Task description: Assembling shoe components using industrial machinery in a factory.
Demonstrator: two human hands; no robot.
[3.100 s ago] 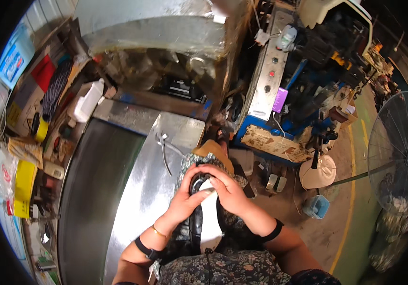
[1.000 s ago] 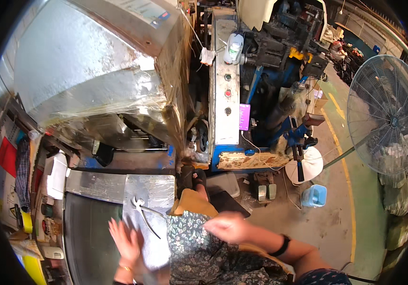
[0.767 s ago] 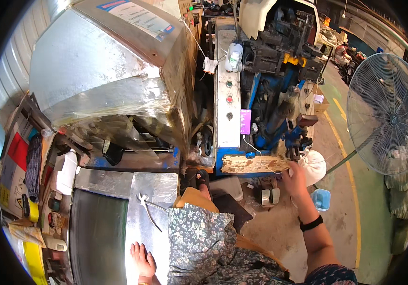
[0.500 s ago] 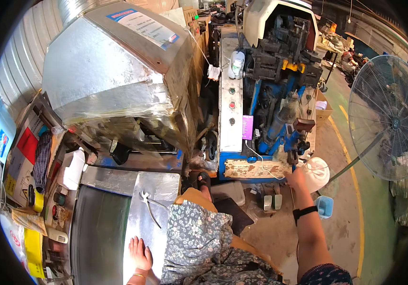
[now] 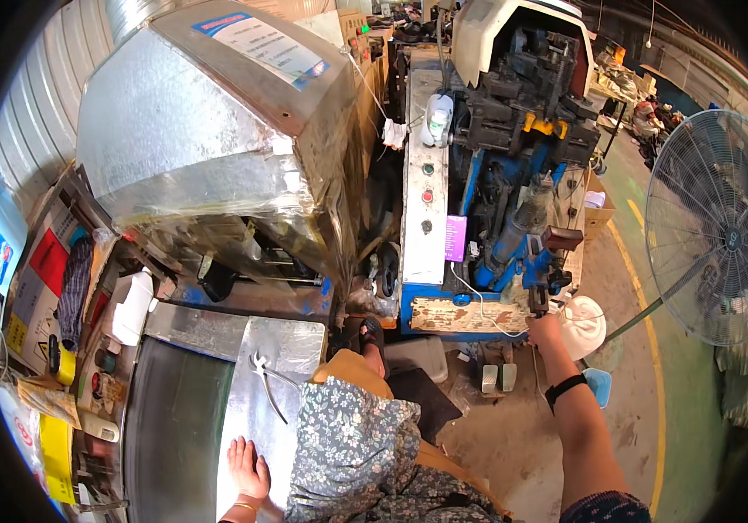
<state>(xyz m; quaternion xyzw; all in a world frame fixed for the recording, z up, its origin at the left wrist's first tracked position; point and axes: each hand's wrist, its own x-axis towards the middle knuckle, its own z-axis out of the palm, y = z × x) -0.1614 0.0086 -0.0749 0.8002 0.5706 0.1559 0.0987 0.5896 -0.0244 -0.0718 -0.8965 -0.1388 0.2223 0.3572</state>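
Note:
My left hand [image 5: 248, 471] lies flat, fingers stretched out, on a pale metal plate [image 5: 285, 344] at the edge of a dark belt-like surface [image 5: 178, 427]. A pair of pliers [image 5: 259, 362] with a bright metal head rests farther up that plate, apart from the hand. My right arm, with a black wristband [image 5: 566, 389], reaches out to the front of a blue machine [image 5: 405, 307]. There my right hand [image 5: 545, 329] is curled just below a dark metal part [image 5: 539, 298], beside a thin white cable [image 5: 485, 305]. Whatever its fingers hold is hidden.
A large metal hood [image 5: 182, 113] covers the left machine. Bottles and cloths crowd a shelf [image 5: 99, 383] at far left. At right stand a white jug [image 5: 583, 324], a light-blue container [image 5: 599, 383] and a big fan [image 5: 723, 227]. A purple card [image 5: 455, 238] hangs on the blue machine.
The view has shifted slightly. My left hand stays flat on the metal plate, and my right hand stays by the blue machine's front.

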